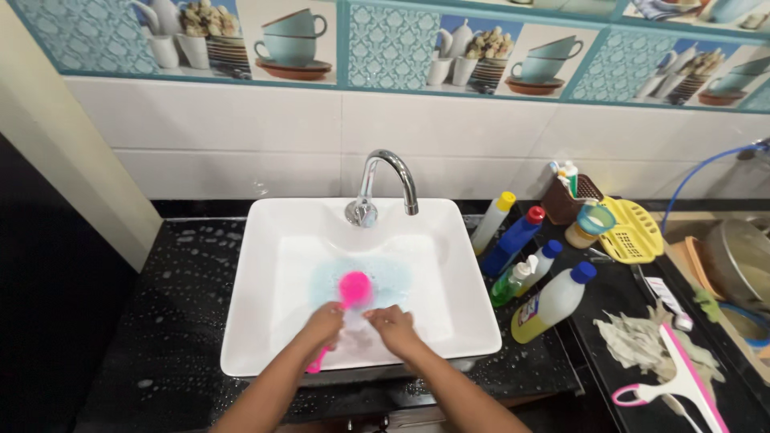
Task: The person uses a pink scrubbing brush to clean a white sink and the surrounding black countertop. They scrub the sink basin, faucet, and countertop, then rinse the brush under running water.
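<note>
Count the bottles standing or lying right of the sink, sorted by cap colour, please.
Yellow cap: 1, the white bottle nearest the sink.
Red cap: 1, the blue bottle.
Blue cap: 2, a small white bottle and a big white-and-yellow bottle.
White spray top: 1, the green bottle.
Total: 5 bottles.

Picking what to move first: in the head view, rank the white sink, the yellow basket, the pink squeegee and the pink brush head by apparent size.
1. White sink, by far the largest.
2 and 3. Pink squeegee and yellow basket look alike; the squeegee lies nearer the camera, so no ranking.
4. Pink brush head, smallest, by the left hand.
</note>
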